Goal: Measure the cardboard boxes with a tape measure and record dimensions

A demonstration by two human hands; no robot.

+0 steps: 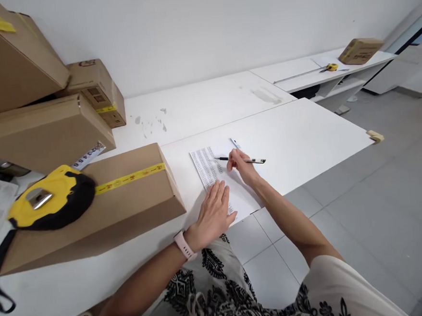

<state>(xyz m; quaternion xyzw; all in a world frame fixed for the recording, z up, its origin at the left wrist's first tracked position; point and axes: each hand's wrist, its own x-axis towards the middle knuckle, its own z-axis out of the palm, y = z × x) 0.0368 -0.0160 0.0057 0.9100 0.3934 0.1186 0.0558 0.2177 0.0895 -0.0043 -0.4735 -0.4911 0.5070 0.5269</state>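
A printed paper sheet (pixel 237 190) with rows of small text lies on the white table near its front edge. Flat on its lower left part rests my left hand (pixel 214 210), fingers stretched out. My right hand (pixel 241 164) grips a black-and-white pen (pixel 258 161) above the sheet; the pen's tip points left toward the printed columns. Whether the tip touches the paper I cannot tell. Left of the sheet sits a closed cardboard box (pixel 137 197) sealed with yellow tape, and a yellow and black tape measure (pixel 51 198) is on top of it.
More cardboard boxes (pixel 43 131) are stacked at the left against the wall. Far right, a low shelf holds a small carton (pixel 360 51) and another tape measure (pixel 332 66). The white table (pixel 303 137) ends at a corner with a tan guard (pixel 375 136); tiled floor lies beyond.
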